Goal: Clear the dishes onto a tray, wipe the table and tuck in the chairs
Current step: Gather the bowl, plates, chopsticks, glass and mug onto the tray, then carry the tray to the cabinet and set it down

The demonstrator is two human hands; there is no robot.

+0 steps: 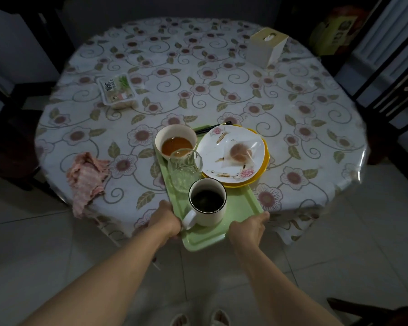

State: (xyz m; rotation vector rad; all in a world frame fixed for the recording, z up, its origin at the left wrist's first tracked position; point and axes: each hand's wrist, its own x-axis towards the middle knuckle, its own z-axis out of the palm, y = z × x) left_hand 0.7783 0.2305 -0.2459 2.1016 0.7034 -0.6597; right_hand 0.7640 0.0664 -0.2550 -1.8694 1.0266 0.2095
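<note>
A pale green tray (239,208) juts over the near edge of the round table (222,74). On it stand a white mug (207,203) of dark liquid, an empty glass (185,170), a white bowl (176,141) with orange-brown liquid, and a floral white plate (231,152) stacked on a yellow plate (265,161). Dark chopsticks (212,127) lie at the tray's far end. My left hand (166,220) grips the tray's left rim beside the mug. My right hand (247,228) grips the near right rim. A crumpled pink cloth (87,177) lies on the table's near left edge.
A sealed food pack (117,91) sits at the table's left, a white tissue box (266,47) at the far right. Dark chairs stand at the left (12,128), right (391,90) and lower right (372,311), pulled out from the table. The floor is pale tile.
</note>
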